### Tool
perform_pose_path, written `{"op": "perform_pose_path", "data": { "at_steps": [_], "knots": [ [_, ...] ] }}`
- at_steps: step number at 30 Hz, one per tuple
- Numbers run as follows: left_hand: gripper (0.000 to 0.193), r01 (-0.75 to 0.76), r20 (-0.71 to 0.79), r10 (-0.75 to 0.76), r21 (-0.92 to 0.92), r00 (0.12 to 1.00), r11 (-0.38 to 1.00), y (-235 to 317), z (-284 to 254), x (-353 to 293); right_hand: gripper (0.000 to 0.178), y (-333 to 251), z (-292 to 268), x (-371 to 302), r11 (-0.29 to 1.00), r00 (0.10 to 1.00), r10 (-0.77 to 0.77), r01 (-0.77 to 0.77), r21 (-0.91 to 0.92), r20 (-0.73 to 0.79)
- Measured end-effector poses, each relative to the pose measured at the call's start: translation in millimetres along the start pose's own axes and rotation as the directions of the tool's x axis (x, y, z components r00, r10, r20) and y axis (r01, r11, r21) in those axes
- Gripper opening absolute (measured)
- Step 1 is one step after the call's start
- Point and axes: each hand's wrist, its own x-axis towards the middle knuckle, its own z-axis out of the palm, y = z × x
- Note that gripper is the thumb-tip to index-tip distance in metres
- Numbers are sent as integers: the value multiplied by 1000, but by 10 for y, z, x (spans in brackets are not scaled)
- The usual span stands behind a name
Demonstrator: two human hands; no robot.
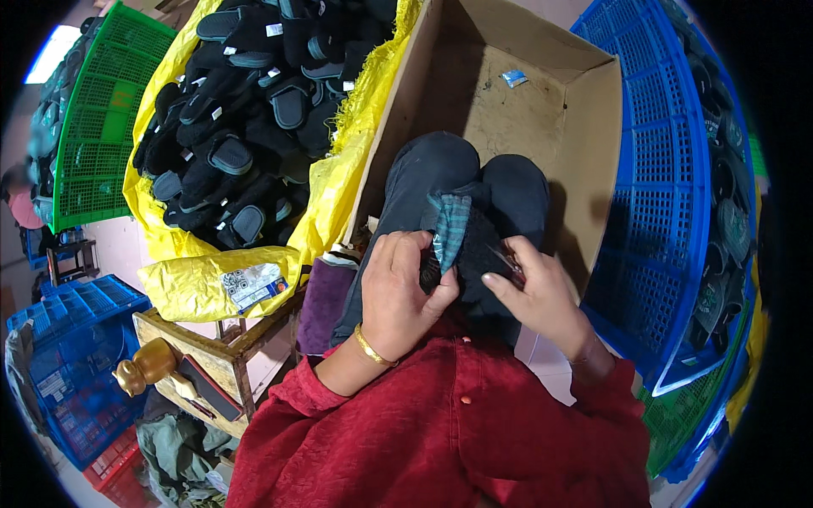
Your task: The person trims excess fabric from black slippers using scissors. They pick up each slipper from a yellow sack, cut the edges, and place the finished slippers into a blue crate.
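On my lap lies a black fuzzy slipper (481,241) with a teal striped lining (453,224) turned outward. My left hand (394,292) pinches the lining's edge between thumb and fingers. To the right of the slipper, my right hand (542,292) is closed, thumb near the fingertips, around a small, dark, narrow object; its kind is too unclear to tell. Part of the slipper is hidden behind my left fingers.
A cardboard box (584,144) with a small blue packet (514,78) surrounds my knees. At left, a yellow sack (343,182) holds many black slippers (246,127) beside a wooden stand (229,351) bearing a gold figurine (152,366) and phone (207,389). Blue crates (656,182) stand right.
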Motion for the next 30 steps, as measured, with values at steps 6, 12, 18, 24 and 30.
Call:
{"op": "perform_pose_path", "data": {
  "at_steps": [6,12,18,24,30],
  "knots": [
    [32,-19,51,25,-129,998,992,-53,-44,61,28,1,114,245,999,999,-3,1,35,53],
    [31,-86,108,90,-36,990,996,30,-40,172,35,173,302,411,965,998,-11,-4,261,55],
    [30,-36,-46,40,73,998,997,93,54,343,29,221,358,722,755,982,42,-153,637,186],
    [56,-101,107,88,120,990,988,64,-140,59,30,305,528,536,825,997,44,-2,565,-61],
    [67,23,-26,-19,187,999,982,114,7,-134,29,191,595,336,973,952,-107,160,168,-288]
  ]
}}
